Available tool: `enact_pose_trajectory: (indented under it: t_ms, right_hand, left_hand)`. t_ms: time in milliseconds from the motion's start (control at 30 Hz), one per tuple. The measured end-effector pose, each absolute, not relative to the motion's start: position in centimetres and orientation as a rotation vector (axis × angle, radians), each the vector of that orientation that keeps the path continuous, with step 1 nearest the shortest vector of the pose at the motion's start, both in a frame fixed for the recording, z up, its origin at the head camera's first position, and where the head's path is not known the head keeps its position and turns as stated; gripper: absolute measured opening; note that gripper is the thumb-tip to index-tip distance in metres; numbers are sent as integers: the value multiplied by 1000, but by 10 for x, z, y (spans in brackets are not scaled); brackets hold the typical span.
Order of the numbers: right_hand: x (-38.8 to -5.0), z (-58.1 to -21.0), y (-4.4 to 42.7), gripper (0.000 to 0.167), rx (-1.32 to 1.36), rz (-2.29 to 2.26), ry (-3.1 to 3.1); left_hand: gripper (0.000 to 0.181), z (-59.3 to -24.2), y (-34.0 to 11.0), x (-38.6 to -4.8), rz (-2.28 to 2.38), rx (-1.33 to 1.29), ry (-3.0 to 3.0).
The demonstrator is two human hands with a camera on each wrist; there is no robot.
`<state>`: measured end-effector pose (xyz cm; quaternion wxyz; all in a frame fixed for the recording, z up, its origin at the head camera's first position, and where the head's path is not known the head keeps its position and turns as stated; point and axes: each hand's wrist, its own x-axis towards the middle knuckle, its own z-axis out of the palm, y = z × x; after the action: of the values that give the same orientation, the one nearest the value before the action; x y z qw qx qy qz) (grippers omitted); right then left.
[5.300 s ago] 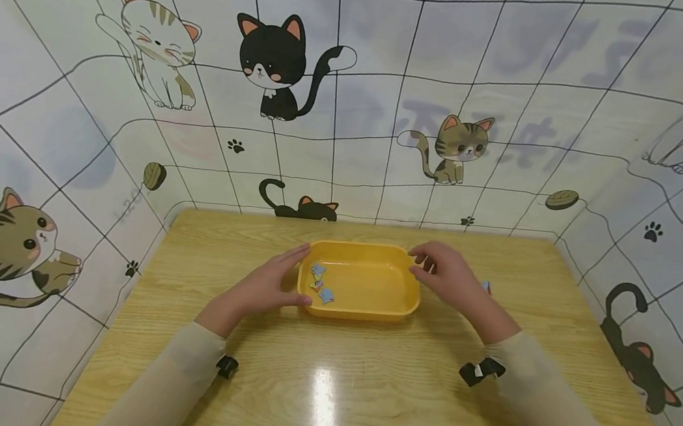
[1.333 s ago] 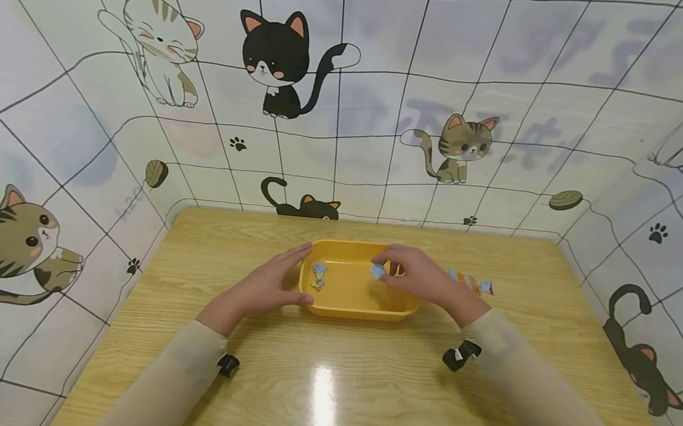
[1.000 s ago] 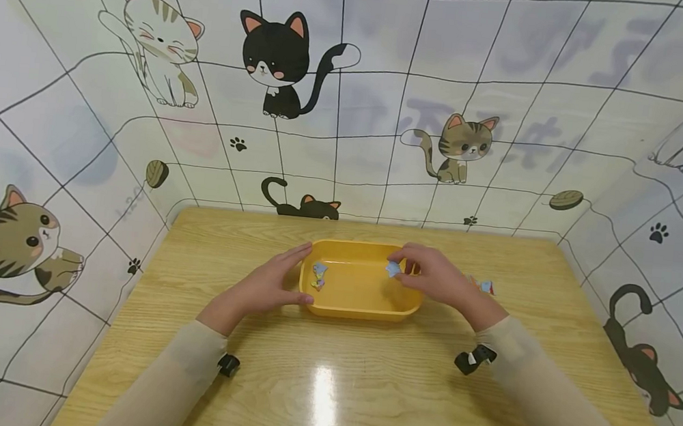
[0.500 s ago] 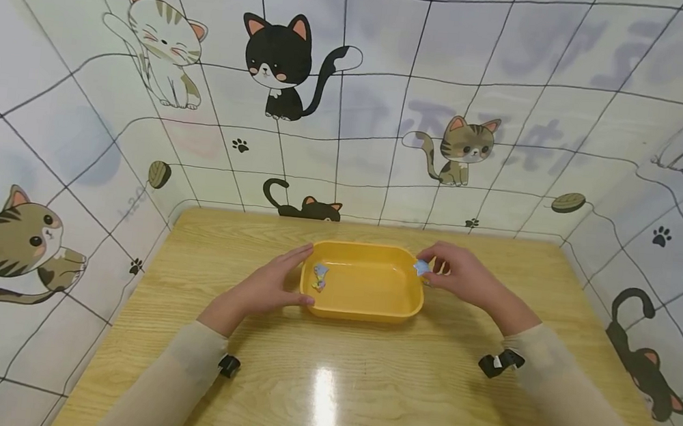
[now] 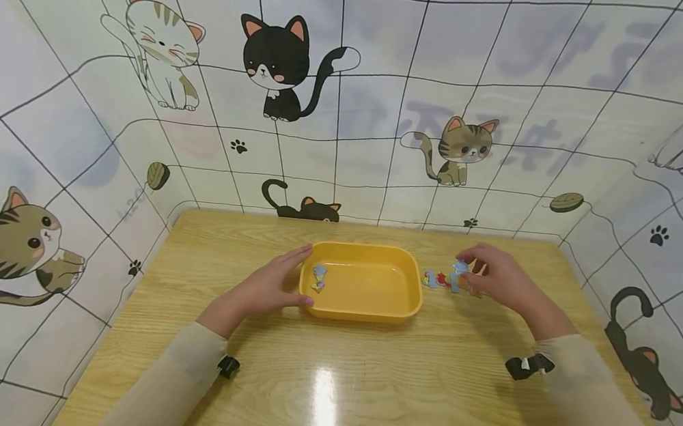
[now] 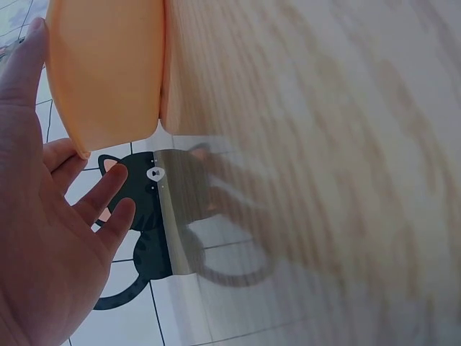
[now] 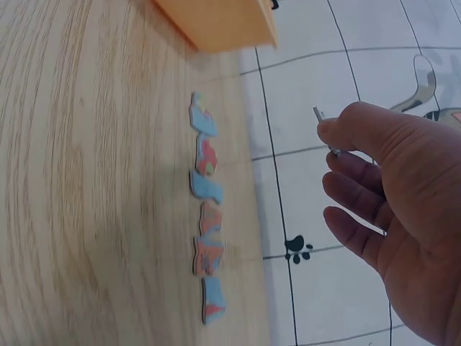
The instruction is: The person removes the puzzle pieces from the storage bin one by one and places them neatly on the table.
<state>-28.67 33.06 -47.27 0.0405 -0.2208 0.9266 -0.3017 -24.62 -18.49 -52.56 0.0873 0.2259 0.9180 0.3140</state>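
Note:
My left hand [image 5: 265, 286] holds the left end of a yellow tray [image 5: 362, 314], thumb at the near rim and fingers at the far rim. In the left wrist view, fingertips touch the orange-looking tray wall [image 6: 108, 79]. Inside the tray at its left lie a blue puzzle piece [image 5: 320, 270] and a small yellow-and-purple piece [image 5: 318, 285]. My right hand [image 5: 499, 276] pinches another blue puzzle piece [image 5: 460, 267] between thumb and forefinger, above the table right of the tray. In the right wrist view that piece [image 7: 318, 114] shows only its thin edge.
A row of several blue, red and orange puzzle pieces [image 7: 207, 155] lies on the wooden table [image 5: 277, 371] to the right of the tray, partly under my right hand in the head view. A cat-patterned wall covering [image 5: 371, 161] encloses the table's back and sides.
One blue puzzle piece has left the tray, pinched in my right hand. That hand has carried it rightward from over the tray to the row of pieces. My left hand stays on the tray.

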Motion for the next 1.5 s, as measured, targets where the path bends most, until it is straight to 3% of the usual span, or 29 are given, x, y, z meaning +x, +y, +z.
enact_pose_trajectory:
  t_ms: [567,1500]
  right_hand:
    - [-280,-485,385,35,-640,-734,2978]
    - [-284,-518,419,36,-432,-706,2949]
  left_hand:
    - [112,-524,-184,-246,936,674,2731]
    - [113,-527,-186,-246,928,676,2738]
